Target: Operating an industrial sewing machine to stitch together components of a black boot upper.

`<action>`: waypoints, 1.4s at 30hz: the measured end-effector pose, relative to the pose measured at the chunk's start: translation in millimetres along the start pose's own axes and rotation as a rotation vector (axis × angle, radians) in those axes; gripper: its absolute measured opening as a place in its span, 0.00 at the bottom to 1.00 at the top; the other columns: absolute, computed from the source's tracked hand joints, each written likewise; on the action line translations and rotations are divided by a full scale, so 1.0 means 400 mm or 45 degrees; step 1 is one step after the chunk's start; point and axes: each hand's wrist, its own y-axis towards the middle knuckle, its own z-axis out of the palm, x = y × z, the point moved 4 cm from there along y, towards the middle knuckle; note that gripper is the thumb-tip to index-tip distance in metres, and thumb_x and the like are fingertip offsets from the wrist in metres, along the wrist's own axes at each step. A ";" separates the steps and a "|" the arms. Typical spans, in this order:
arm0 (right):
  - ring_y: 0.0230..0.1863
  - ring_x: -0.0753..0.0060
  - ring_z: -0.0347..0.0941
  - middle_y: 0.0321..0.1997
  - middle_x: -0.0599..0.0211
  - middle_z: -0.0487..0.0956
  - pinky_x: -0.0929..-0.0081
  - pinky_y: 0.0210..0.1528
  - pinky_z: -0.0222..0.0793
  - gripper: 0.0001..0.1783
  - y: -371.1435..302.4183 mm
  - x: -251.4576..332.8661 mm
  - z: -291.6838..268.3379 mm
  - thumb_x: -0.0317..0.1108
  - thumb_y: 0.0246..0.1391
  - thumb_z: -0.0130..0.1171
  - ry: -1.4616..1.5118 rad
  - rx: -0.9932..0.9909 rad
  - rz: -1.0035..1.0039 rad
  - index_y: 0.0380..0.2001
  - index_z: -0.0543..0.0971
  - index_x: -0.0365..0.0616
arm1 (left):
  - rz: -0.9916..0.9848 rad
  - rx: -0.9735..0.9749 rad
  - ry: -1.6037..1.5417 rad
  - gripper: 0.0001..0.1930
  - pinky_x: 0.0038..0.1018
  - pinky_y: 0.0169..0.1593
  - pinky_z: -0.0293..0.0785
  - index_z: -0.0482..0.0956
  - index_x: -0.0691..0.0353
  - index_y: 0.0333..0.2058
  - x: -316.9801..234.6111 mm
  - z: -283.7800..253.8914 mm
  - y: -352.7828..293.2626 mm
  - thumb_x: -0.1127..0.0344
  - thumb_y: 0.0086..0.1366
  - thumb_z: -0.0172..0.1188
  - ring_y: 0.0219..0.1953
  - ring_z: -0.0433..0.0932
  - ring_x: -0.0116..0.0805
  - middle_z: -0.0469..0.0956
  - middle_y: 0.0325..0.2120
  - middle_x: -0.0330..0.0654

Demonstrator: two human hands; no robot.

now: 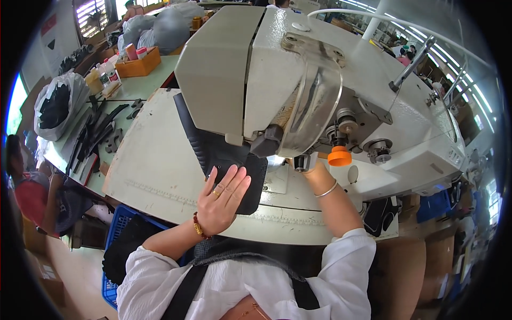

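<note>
At the sewing machine (213, 80), we're likely feeding the black piece (226, 156): left hand (221, 198) flat atop, fingers extended, gripping nothing; right hand (316, 169) mostly hidden, can't tell. Next probably needs steady guiding.

Panel (221, 153) on worktable (146, 165), partly beneath sewing machine (216, 80); bag (80, 92) farther left.

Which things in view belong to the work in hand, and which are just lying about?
In use:
- black piece, under the left hand
- sewing machine; right hand partly hidden

Apparently lying about:
- black strips
- open plastic bag
- orange box
- blue basket
</note>
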 end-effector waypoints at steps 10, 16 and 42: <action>0.40 0.58 0.72 0.38 0.56 0.77 0.60 0.44 0.67 0.08 -0.003 0.010 0.000 0.31 0.51 0.56 0.073 0.084 -0.002 0.34 0.76 0.42 | -0.100 -0.012 0.027 0.22 0.49 0.62 0.55 0.75 0.70 0.47 -0.015 0.013 -0.007 0.78 0.50 0.49 0.57 0.70 0.46 0.75 0.48 0.53; 0.40 0.58 0.72 0.38 0.56 0.77 0.60 0.43 0.67 0.08 0.006 0.020 0.001 0.31 0.50 0.56 0.114 0.115 0.024 0.34 0.76 0.42 | -0.110 0.005 0.040 0.23 0.50 0.62 0.54 0.75 0.70 0.47 -0.022 0.019 -0.010 0.78 0.50 0.49 0.57 0.70 0.46 0.74 0.49 0.53; 0.40 0.58 0.72 0.37 0.56 0.77 0.59 0.43 0.66 0.08 0.059 0.052 -0.060 0.32 0.50 0.57 0.228 0.224 0.071 0.33 0.76 0.42 | -0.049 0.070 -0.003 0.18 0.47 0.62 0.55 0.76 0.64 0.48 0.034 0.004 0.002 0.73 0.57 0.50 0.58 0.68 0.41 0.74 0.50 0.47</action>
